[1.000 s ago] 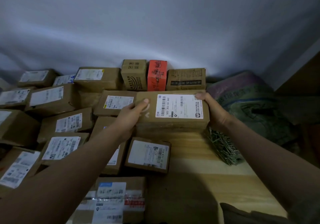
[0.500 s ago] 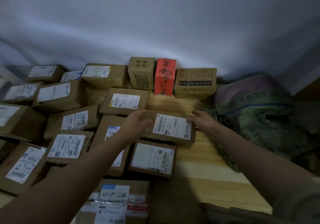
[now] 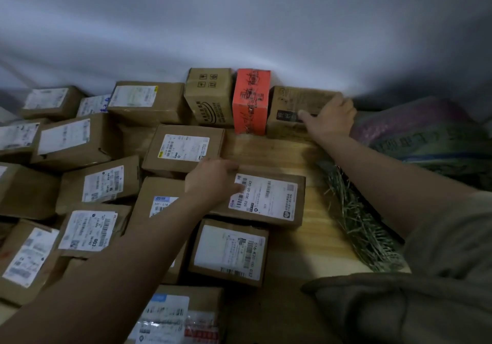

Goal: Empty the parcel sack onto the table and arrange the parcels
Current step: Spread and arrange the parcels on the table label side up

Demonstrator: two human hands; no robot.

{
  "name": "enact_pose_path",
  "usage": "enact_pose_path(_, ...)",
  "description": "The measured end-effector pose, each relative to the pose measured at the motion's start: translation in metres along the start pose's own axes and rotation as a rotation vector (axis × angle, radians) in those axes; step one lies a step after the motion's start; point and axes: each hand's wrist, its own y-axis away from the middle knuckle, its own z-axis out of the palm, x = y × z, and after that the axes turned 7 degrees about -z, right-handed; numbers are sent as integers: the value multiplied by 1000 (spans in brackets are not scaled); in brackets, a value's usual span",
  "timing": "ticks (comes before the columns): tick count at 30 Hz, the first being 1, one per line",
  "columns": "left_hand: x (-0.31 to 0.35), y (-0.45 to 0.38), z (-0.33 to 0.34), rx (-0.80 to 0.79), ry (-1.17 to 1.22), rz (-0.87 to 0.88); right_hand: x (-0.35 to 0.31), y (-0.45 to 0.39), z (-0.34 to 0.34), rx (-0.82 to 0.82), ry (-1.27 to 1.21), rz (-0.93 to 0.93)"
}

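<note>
Here the left hand (image 3: pixel 213 181) rests with relaxed, open fingers on the near-left corner of the flat brown cardboard parcel with the white barcode label (image 3: pixel 262 197), which lies label-up on the pale wooden bench (image 3: pixel 269 152) among many other labelled brown boxes. The right hand (image 3: pixel 331 118) reaches to the back row, its fingers spread over the front and right end of the squat brown carton with the dark printed strip (image 3: pixel 291 104), which stands just beside the upright orange box (image 3: pixel 250 101); whether those fingers truly clamp it or only press it I cannot tell. The woven purple-and-green parcel sack (image 3: pixel 426 138) slumps at the right edge, apparently emptied. To do this step well, steady the flat parcel lightly, take the back carton by both short ends if it proves heavy, and slide it squarely into the bare strip of bench, label facing up, without knocking its orange neighbour over.
</note>
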Motion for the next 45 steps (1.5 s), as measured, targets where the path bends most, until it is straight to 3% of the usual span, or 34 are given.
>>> enact_pose_path(3, 2, -9, -2, -60, 9, -28, 2, -25, 1, -101, -143, 244)
enact_pose_path(6, 1, -13, -1, -93, 37, -67, 5, -33, 3, -156, -151, 269)
enact_pose_path(9, 2, -13, 0, -101, 47, -92, 4, -30, 7, -82, -192, 330)
enact_pose_path(15, 3, -12, 2, -98, 51, -90, -1, -10, 16, 104, -504, 328)
enact_pose_path(19, 3, -9, 5, -72, 33, -60, 1, -1, 11, 79, -775, 300)
enact_pose_path(24, 3, -4, 11, 24, -14, 1, -6, 12, -7, 93, -785, 224)
enact_pose_path(27, -1, 3, 16, 134, 51, 54, -7, 31, -23, 205, -631, 28)
enact_pose_path(32, 9, 29, -4, 177, 814, -69, 6, 82, -54, 266, -311, -501)
enact_pose_path(36, 28, 43, -42, -372, 1622, -285, 13, 114, -69, 348, 118, -1079)
enact_pose_path(38, 31, 51, -56, -534, 1701, -269, 11, 129, -70, 383, 285, -1341)
enact_pose_path(41, 23, 62, -59, -659, 1628, -163, 4, 153, -67, 524, 443, -1600)
enact_pose_path(45, 6, 73, -54, -614, 1576, -99, -1, 172, -71, 490, 511, -1647)
